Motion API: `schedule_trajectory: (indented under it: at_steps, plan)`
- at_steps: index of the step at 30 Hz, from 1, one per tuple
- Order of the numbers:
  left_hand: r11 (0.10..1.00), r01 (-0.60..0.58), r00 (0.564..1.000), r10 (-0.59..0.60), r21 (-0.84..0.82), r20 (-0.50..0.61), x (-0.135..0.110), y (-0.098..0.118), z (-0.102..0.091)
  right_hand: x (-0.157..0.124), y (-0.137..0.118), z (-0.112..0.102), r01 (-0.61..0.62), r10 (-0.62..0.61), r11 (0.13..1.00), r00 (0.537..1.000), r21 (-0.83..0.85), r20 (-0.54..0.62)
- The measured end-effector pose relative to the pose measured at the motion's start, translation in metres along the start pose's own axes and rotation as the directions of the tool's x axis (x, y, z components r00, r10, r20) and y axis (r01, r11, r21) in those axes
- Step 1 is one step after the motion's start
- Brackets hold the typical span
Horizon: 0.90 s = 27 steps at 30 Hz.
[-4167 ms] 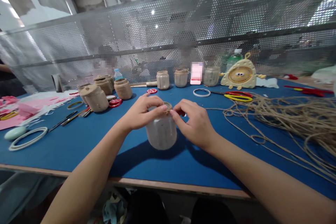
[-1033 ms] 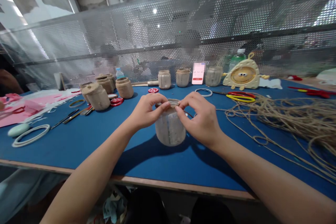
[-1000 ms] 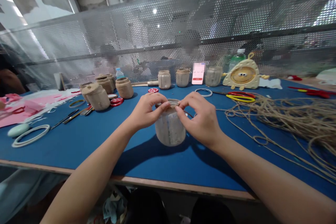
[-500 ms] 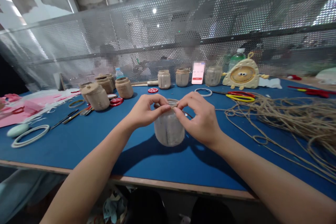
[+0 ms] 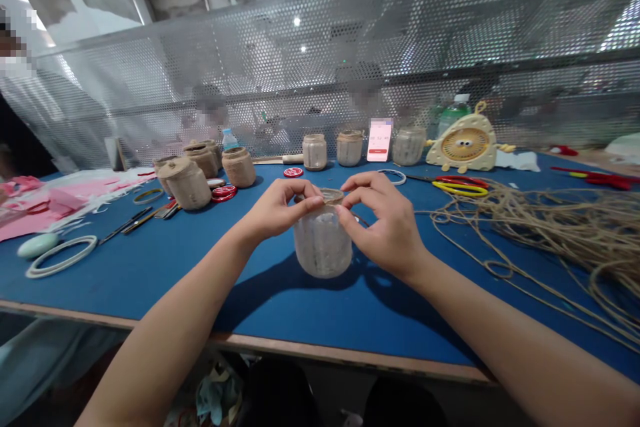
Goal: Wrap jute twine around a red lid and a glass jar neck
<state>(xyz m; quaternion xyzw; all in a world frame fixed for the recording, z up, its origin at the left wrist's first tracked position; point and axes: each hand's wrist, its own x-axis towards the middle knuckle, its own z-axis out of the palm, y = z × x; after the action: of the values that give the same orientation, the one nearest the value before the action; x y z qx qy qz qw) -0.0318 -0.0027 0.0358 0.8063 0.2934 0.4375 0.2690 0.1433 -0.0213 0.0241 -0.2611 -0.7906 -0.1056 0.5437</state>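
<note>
A cloudy glass jar stands upright on the blue table in front of me, a band of brown twine at its mouth. My left hand is closed at the left of the rim, thumb along the front and fingers curled behind, pressing the twine to the neck. At the right of the rim, my right hand pinches the twine between thumb and index finger. A short piece of cord shows behind that hand. The fingers partly cover the rim and the twine's exact path.
A large heap of loose twine spreads at the right, with red-and-yellow-handled scissors beside it. Several twine-wrapped jars stand at the left. Farther back are more jars, a phone and a yellow fan. A white ring lies left.
My right hand's fingers have shifted slightly right along the rim, opening a wider gap between the two hands. My left hand and the jar stay nearly in place.
</note>
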Motion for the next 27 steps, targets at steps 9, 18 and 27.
schedule_trajectory:
  at_steps: [9,18,27]
  plan:
    - [1.0,-0.005,1.0,0.005,-0.011,0.023,0.0001,0.001,-0.0003,0.0005,0.0008,0.0009,-0.035,0.034,0.999,0.999,-0.011,-0.014]
    - [1.0,-0.005,0.999,0.005,0.004,0.033,-0.0009,0.0015,-0.0012,0.0,0.0016,0.0014,-0.06,0.06,0.998,0.998,0.0,0.003]
    - [0.999,-0.031,0.998,0.031,0.01,0.057,-0.0002,0.0027,-0.0008,0.0003,0.0024,0.0015,-0.064,0.062,0.996,0.998,0.058,0.034]
